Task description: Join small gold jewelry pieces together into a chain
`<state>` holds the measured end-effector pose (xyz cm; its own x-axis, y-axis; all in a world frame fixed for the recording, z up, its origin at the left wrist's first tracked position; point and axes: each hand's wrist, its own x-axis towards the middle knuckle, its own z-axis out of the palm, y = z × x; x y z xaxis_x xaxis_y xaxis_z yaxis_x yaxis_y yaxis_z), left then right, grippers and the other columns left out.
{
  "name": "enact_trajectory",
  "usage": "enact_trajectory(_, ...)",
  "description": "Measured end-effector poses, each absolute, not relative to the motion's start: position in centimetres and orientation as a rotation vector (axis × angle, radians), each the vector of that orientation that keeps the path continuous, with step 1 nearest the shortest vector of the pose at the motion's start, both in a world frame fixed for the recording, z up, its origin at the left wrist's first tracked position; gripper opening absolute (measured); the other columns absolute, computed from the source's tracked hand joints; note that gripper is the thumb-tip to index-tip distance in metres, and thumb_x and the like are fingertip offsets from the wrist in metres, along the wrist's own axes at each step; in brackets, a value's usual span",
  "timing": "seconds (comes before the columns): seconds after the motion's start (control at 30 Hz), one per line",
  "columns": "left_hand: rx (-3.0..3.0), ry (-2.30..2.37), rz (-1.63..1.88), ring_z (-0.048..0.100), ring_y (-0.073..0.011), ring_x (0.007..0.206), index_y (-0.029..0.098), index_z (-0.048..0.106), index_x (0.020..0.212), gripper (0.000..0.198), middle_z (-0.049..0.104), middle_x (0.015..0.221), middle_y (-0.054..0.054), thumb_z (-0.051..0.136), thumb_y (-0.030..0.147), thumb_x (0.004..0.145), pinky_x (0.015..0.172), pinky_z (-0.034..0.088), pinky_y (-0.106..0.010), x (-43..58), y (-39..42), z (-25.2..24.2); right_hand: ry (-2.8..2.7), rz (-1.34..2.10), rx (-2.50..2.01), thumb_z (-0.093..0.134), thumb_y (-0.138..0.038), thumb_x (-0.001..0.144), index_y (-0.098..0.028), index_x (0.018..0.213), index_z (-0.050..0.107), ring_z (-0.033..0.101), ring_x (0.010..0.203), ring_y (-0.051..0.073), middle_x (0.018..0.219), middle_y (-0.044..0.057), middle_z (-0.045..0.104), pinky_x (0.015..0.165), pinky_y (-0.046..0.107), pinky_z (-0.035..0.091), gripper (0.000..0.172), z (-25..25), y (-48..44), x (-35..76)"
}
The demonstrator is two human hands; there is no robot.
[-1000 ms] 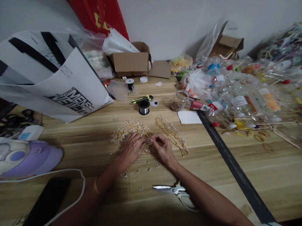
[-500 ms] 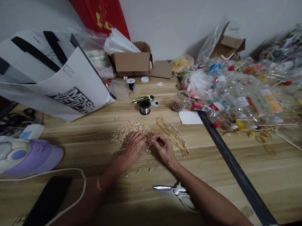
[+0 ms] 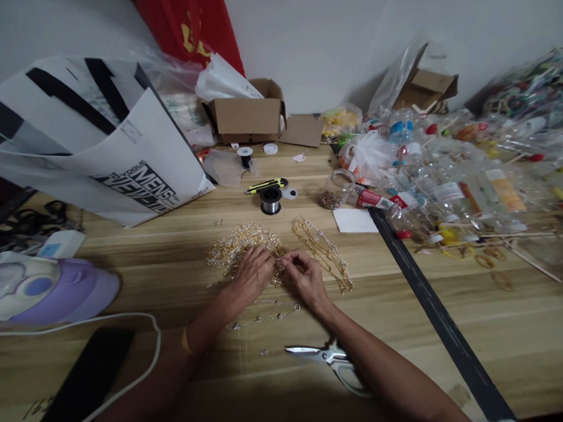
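A pile of tangled gold and silver chains [image 3: 236, 240] lies on the wooden table. My left hand [image 3: 253, 272] rests over its near right side, fingers curled down into it. Just right of it, my right hand [image 3: 304, 275] pinches at the pile's right edge, thumb and fingertips together; whatever is between them is too small to make out. Several gold and silver chains [image 3: 326, 250] are laid out straight beyond the right hand. Nearer to me lies a silver chain with dark beads [image 3: 258, 319]. Scissors [image 3: 331, 357] lie by my right forearm.
Behind the pile are a wire spool [image 3: 270, 201], a yellow utility knife [image 3: 266, 185] and a jar of beads [image 3: 336, 190]. A white paper bag [image 3: 139, 161] stands left, above a purple appliance [image 3: 68, 292] and a phone [image 3: 87, 377]. Plastic bottles [image 3: 455, 187] crowd the right.
Both hands stay nearly in place at the pile's right edge, with only slight finger movement. The view has shifted a little.
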<state>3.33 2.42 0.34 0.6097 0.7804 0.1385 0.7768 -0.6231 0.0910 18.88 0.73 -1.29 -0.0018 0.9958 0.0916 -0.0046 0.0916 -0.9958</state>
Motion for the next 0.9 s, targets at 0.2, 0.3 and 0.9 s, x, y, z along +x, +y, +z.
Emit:
enact_trajectory(0.2,2.758,1.353,0.298,0.05,-0.0238,0.085,0.014,0.063,0.08,0.021,0.061,0.084,-0.009,0.043,0.015,0.088,0.081,0.041,-0.04,3.4,2.5,0.6,-1.27,1.115,-1.126,0.061,-0.036,0.079,-0.017,0.075,0.06,0.053,0.067,0.014,0.07,0.001,0.058,0.062,0.024,0.044,0.019,-1.1,0.7,18.9)
enact_trajectory(0.3,2.7,1.353,0.377,0.051,-0.0233,0.085,0.015,0.064,0.079,0.017,0.061,0.081,-0.008,0.048,0.016,0.087,0.08,0.041,-0.038,3.1,2.6,0.7,-1.263,1.119,-1.128,0.061,-0.035,0.078,-0.017,0.075,0.06,0.053,0.067,0.013,0.069,0.0,0.057,0.061,0.024,0.043,0.018,-1.0,0.7,18.9)
enact_trajectory(0.9,1.505,1.285,1.012,0.066,-0.0162,0.065,0.015,0.066,0.068,0.008,0.071,0.07,-0.004,0.066,0.022,0.067,0.063,0.053,-0.025,1.6,1.5,-0.1,-1.52,0.906,-1.095,0.054,-0.028,0.084,-0.018,0.076,0.059,0.054,0.072,0.016,0.073,0.002,0.059,0.068,0.027,0.043,0.013,-0.5,0.4,18.9)
